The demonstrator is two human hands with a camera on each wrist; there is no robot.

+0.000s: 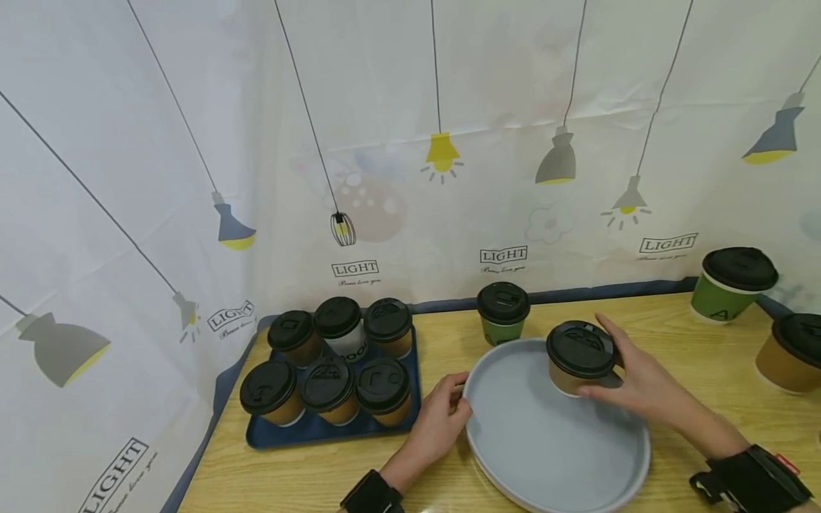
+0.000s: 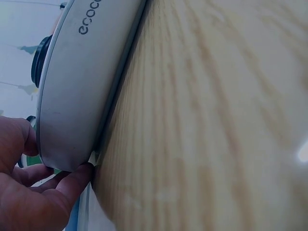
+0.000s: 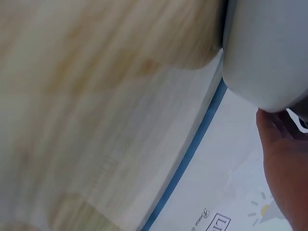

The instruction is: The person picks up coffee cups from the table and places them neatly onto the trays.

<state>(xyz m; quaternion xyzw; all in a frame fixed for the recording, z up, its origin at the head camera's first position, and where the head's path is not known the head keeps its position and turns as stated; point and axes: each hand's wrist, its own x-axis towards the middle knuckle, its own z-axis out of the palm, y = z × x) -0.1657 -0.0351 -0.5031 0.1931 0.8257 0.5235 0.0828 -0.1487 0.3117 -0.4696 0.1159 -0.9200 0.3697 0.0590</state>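
A round grey tray (image 1: 532,434) with a raised rim lies on the table, its side wall (image 2: 72,96) printed with letters in the left wrist view. My left hand (image 1: 439,413) grips the tray's left edge, the fingers (image 2: 72,183) against the wall's lower part. On the far right part of the tray, my right hand (image 1: 641,381) holds a brown paper cup (image 1: 567,381) with a black lid (image 1: 581,348), thumb on the near side and fingers behind. In the right wrist view the tray wall (image 3: 264,57) covers most of the cup.
Left of the tray, a blue rectangular tray (image 1: 276,436) carries several lidded paper cups in two rows. One green cup (image 1: 502,331) stands just behind the round tray. At the right are another green cup (image 1: 718,299) and a brown cup (image 1: 785,363). A printed cloth (image 1: 410,214) hangs behind the table.
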